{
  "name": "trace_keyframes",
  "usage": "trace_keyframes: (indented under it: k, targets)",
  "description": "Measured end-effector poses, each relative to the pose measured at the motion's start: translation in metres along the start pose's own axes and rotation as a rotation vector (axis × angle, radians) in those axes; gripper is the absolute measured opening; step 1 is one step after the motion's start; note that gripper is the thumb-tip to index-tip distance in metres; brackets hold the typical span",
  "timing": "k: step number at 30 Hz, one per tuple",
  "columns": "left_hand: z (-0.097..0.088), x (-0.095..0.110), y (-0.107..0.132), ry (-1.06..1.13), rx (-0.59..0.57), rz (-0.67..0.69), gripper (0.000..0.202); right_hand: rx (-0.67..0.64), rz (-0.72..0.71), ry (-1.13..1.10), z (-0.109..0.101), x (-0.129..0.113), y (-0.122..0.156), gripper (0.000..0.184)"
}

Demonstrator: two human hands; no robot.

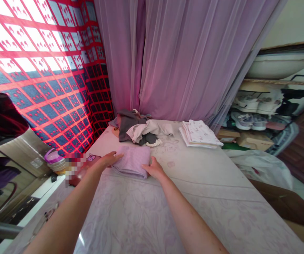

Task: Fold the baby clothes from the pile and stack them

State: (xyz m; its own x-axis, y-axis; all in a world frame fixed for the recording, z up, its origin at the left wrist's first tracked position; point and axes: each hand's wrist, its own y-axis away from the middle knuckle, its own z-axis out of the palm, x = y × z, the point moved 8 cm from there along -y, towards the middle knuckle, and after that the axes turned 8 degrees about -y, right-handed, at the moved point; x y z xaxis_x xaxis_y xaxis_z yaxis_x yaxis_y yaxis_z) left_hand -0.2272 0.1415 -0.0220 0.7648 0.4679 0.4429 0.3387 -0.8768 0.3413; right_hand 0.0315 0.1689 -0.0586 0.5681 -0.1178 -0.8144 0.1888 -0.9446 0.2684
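A folded lilac cloth [134, 160] lies on the pale patterned bed [199, 197] in front of me. My left hand [110, 158] rests flat against its left edge, fingers stretched out. My right hand [155, 168] presses on its near right corner, fingers curled onto the fabric. Neither hand lifts the cloth.
Behind the cloth sits a heap of grey and white clothes [137, 130]. A stack of folded white patterned cloths [199, 134] lies at the back right. A pink phone [93, 158] lies by my left hand. Lilac curtains [183, 60] hang behind; shoes on shelves [257, 109] stand right.
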Motion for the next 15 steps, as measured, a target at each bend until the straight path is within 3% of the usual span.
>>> trace_keyframes:
  k: [4, 7, 10, 13, 15]
  targets:
    - [0.002, 0.007, 0.004, 0.001, 0.008, 0.040, 0.059, 0.053, -0.097, 0.068, -0.005, -0.015, 0.015, 0.088]
    - [0.007, 0.029, 0.006, 0.012, 0.033, 0.132, 0.056, 0.114, -0.179, 0.079, -0.022, -0.022, 0.035, 0.082]
    - [0.018, 0.069, 0.007, 0.026, 0.048, 0.263, 0.056, 0.222, -0.223, 0.090, -0.050, -0.017, 0.057, 0.074]
    - [0.030, 0.119, 0.008, 0.005, 0.082, 0.390, 0.057, 0.336, -0.187, 0.130, -0.077, 0.002, 0.075, 0.067]
    - [0.036, 0.147, 0.011, -0.028, 0.128, 0.449, 0.059, 0.321, -0.154, 0.194, -0.084, 0.018, 0.083, 0.060]
